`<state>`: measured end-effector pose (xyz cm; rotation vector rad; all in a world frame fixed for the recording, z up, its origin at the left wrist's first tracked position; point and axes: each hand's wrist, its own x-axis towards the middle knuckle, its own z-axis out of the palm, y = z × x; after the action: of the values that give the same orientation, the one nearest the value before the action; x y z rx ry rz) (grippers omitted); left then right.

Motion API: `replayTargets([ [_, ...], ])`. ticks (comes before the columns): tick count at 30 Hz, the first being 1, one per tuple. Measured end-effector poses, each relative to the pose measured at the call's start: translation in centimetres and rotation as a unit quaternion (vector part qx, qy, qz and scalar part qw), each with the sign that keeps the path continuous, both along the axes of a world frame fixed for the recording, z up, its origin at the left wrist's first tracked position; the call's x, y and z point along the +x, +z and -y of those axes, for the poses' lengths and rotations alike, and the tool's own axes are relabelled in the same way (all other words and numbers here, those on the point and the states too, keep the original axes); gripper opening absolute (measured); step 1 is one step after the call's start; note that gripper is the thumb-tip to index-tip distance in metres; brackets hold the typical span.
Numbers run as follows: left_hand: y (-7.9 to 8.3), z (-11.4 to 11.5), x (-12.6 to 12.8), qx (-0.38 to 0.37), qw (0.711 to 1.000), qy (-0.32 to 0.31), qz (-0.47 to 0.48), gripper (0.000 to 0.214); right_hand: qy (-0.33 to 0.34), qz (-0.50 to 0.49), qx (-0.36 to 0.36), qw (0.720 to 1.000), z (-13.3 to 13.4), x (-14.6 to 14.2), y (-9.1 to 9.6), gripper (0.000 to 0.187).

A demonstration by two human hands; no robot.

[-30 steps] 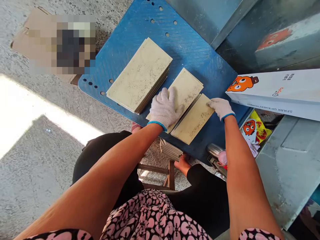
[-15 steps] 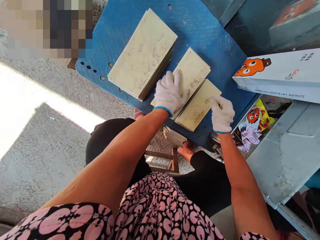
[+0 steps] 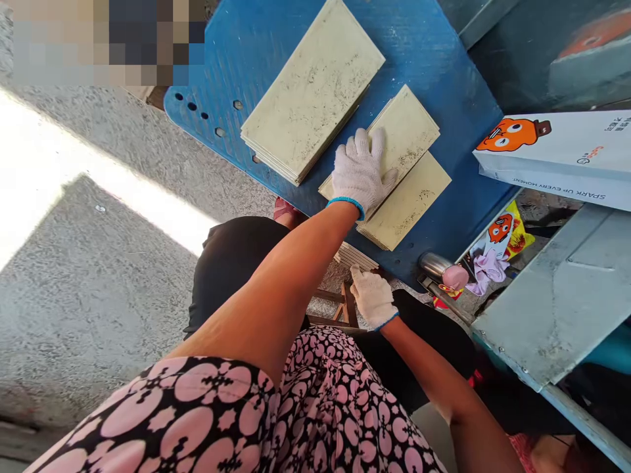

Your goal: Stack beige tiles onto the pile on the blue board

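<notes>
Fingers of the left hand (image 3: 359,174) lie flat, slightly apart, upon the middle stack (image 3: 407,128). Right hand (image 3: 373,299) has bent fingers, their tips just beside the lower stack (image 3: 355,256); whether they grip it, I cannot tell.

Under my left hand (image 3: 359,169), a stack of thin, cream, dark-speckled rectangular sheets (image 3: 407,131) lies flat, edges slightly uneven. A similar speckled cream pile (image 3: 414,203) lies alongside; pale layered sheets (image 3: 353,255) sit lower, at my right hand (image 3: 373,297).
</notes>
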<state>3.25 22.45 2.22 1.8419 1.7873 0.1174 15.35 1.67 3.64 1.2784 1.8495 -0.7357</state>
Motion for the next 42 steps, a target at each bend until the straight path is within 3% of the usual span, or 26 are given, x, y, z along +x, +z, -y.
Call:
replayTargets([
  [12, 0.1, 0.0, -0.1, -0.017, 0.999, 0.010, 0.030, 0.092, -0.004, 0.002, 0.003, 1.000, 0.7, -1.6, -0.5, 0.040],
  [16, -0.1, -0.1, -0.1, -0.020, 1.000, 0.002, 0.022, 0.092, -0.036, -0.017, 0.009, 0.999, 0.9, -1.2, -0.7, 0.045],
  [23, -0.1, -0.2, -0.1, -0.033, 0.999, 0.000, 0.037, 0.101, -0.077, -0.025, 0.004, 0.997, 0.8, -0.6, -0.9, 0.033],
  [27, -0.1, -0.2, -0.1, -0.033, 0.999, -0.001, 0.035, 0.092, -0.101, -0.036, 0.010, 0.994, 1.1, -0.5, -1.1, 0.042],
  [32, 0.0, -0.1, -0.1, -0.041, 0.998, 0.004, 0.038, 0.098, -0.088, -0.052, 0.007, 0.995, 2.3, -0.5, -1.3, 0.046],
  [37, -0.1, -0.2, -0.1, -0.043, 0.998, 0.002, 0.041, 0.104, -0.126, -0.054, -0.030, 0.990, 2.9, -0.6, -2.2, 0.034],
  [39, -0.2, -0.2, -0.1, -0.033, 0.999, 0.001, 0.039, 0.099, -0.154, -0.035, -0.033, 0.987, 2.8, -0.8, -2.5, 0.039],
  [42, -0.1, -0.3, -0.1, -0.031, 0.999, 0.002, 0.033, 0.091, -0.131, -0.011, -0.045, 0.990, 2.7, -1.0, -2.8, 0.051],
])
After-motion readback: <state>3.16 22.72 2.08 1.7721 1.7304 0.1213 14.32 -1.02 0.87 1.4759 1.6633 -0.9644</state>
